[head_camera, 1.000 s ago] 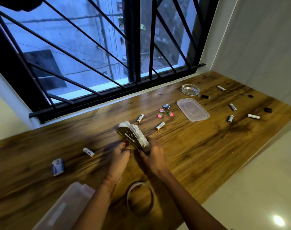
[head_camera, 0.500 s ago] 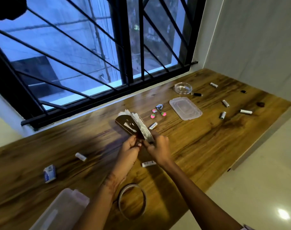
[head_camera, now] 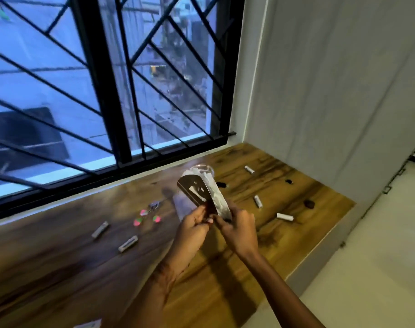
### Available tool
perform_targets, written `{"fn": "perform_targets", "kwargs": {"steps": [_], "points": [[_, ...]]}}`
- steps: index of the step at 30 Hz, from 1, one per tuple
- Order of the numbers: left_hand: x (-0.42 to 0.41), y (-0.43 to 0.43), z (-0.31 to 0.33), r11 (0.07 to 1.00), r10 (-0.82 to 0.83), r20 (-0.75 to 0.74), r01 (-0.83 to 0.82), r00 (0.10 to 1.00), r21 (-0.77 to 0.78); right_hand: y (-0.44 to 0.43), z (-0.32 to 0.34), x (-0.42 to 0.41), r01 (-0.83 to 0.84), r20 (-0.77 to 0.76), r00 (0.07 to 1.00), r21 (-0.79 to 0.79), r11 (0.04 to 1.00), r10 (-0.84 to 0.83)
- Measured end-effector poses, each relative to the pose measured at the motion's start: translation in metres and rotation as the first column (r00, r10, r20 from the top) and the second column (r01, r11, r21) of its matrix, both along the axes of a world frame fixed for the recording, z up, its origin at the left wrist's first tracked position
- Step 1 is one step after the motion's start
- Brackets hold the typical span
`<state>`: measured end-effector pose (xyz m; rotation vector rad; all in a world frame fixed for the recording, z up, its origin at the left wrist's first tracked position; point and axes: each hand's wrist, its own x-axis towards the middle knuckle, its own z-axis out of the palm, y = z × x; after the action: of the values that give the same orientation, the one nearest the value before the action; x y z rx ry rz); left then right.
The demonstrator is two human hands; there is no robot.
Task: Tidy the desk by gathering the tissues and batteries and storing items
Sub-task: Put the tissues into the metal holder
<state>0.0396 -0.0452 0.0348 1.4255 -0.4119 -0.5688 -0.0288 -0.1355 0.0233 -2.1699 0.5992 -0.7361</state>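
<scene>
Wooden desk [head_camera: 261,261] under barred window [head_camera: 107,91]; batteries [head_camera: 284,216] scattered.

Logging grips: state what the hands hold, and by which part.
Both hands, left and right, pinch the lower end of a dark holder stuffed with tissues.

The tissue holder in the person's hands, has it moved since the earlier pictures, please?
Yes. The tissue holder has travelled right along the desk, from left of the keychain to right of it.
</scene>
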Motion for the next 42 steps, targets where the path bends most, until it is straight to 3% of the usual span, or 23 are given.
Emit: {"fn": "perform_targets", "kwargs": {"steps": [2, 3, 4, 7, 11, 13, 15, 20, 27, 42], "points": [[0.007, -0.032, 0.009, 0.963, -0.264, 0.105, 0.267, 0.959, -0.024, -0.032, 0.0, -0.002, 0.042, 0.015, 0.999, -0.006, 0.999, -0.042], [0.01, -0.052, 0.011, 0.911, -0.409, 0.174, 0.411, 0.896, 0.025, -0.049, -0.001, -0.002, 0.061, 0.021, 0.998, -0.002, 0.998, -0.061], [0.011, -0.064, 0.013, 0.903, -0.427, 0.113, 0.419, 0.897, 0.093, -0.061, -0.001, -0.001, 0.064, 0.021, 0.998, 0.007, 0.998, -0.064], [0.015, -0.104, -0.004, 0.978, -0.165, 0.076, 0.153, 0.983, 0.142, -0.1, -0.005, 0.005, 0.092, -0.006, 0.996, 0.026, 0.995, -0.092], [0.038, -0.177, -0.009, 0.964, -0.158, 0.083, 0.135, 0.984, 0.227, -0.165, -0.011, 0.028, 0.138, -0.034, 0.99, 0.039, 0.99, -0.137], [0.059, -0.221, -0.018, 0.978, -0.111, 0.019, 0.105, 0.994, 0.182, -0.199, -0.014, 0.043, 0.13, -0.031, 0.991, 0.071, 0.989, -0.128], [0.075, -0.258, -0.019, 0.978, -0.113, -0.022, 0.115, 0.993, 0.175, -0.231, -0.017, 0.06, 0.117, -0.051, 0.992, 0.12, 0.986, -0.112], [0.123, -0.342, -0.022, 0.957, -0.251, -0.055, 0.257, 0.966, 0.138, -0.327, -0.033, 0.12, 0.184, -0.122, 0.976, 0.039, 0.982, -0.178], [0.186, -0.431, -0.048, 0.941, -0.264, -0.109, 0.281, 0.958, 0.186, -0.423, -0.063, 0.19, 0.188, -0.178, 0.968, 0.04, 0.981, -0.178], [0.21, -0.478, -0.08, 0.937, -0.239, -0.11, 0.259, 0.965, 0.234, -0.466, -0.093, 0.222, 0.206, -0.175, 0.966, 0.087, 0.975, -0.188]]}}
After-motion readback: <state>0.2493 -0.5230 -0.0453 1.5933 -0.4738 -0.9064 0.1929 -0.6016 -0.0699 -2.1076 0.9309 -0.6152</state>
